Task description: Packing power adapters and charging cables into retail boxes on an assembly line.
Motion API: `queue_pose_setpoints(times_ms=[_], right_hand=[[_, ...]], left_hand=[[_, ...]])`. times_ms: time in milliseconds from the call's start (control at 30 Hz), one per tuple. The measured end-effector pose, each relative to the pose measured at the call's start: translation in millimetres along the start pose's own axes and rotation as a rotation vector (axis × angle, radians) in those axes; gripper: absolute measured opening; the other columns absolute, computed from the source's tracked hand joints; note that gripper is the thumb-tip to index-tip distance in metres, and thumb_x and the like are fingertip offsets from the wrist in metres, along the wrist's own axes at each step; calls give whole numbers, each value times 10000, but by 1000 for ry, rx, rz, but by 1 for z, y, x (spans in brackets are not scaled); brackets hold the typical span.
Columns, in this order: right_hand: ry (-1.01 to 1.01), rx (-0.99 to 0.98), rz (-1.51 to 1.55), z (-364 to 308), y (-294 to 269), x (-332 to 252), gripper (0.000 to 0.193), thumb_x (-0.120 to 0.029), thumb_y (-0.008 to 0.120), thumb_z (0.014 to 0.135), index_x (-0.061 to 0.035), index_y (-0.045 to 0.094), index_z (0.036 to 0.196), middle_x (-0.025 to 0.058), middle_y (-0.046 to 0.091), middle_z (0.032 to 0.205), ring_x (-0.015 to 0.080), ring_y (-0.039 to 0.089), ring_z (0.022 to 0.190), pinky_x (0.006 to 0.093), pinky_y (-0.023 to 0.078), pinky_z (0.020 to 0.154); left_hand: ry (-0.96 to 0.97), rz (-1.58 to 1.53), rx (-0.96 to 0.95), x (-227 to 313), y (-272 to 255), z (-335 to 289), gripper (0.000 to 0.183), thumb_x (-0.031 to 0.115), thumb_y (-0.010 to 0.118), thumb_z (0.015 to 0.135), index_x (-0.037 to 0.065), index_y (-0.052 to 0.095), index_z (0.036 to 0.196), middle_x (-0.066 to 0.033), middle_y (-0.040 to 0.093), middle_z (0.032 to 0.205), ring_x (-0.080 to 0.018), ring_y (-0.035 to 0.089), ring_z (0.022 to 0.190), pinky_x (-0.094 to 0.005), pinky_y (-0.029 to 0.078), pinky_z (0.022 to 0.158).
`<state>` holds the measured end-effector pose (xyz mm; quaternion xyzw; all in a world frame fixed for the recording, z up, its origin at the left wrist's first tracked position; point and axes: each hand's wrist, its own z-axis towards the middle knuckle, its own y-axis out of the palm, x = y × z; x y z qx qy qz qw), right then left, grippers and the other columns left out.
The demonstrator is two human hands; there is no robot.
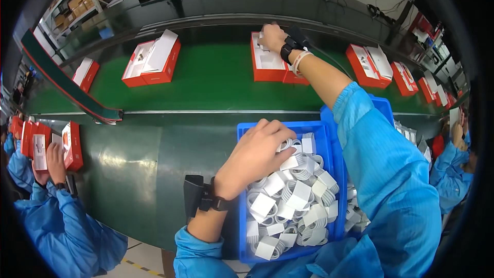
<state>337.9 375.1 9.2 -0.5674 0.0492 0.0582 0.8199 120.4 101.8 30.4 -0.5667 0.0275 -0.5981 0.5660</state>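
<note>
My left hand [260, 155] reaches over a blue plastic bin [243, 195], its fingers curled round a coiled white cable [284, 145] at the heap's far edge. Many such coils with white paper wraps [299, 194] fill the bin. My right hand [272, 38] is stretched far forward over an open red box with a white inside [268, 75]. Its fingers are closed and point down at the box's far end. A bit of white shows under them, but what they hold is mostly hidden.
The box stands on a green conveyor belt [216, 80]. Other open red boxes [159, 74] [368, 74] sit along it. A second blue bin [381, 105] is partly under my right arm. Co-workers in blue sleeves [67, 216] work at both sides. A dark curved bar [67, 82] crosses at left.
</note>
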Motion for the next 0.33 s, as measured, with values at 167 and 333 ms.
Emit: queue_pose_setpoints(times_ms=[167,333], right_hand=[[-155,-123,3,-23,0,-4,320,-252,656,878,53,668,976,304,603,1067,425,634,979,487,520,825],[-270,-111,55,-13,-9,-2,293,-293,671,852,-38,716,989,240,603,1156,469,604,1013,465,501,899]], left_hand=[[-146,-379,275,-12,-4,2,236,254,597,955,41,653,1041,-98,675,960,-231,615,855,-335,505,760],[-415,-1603,518,-38,-24,5,540,501,361,1032,11,544,1165,-153,661,1016,-207,632,836,-312,492,607]])
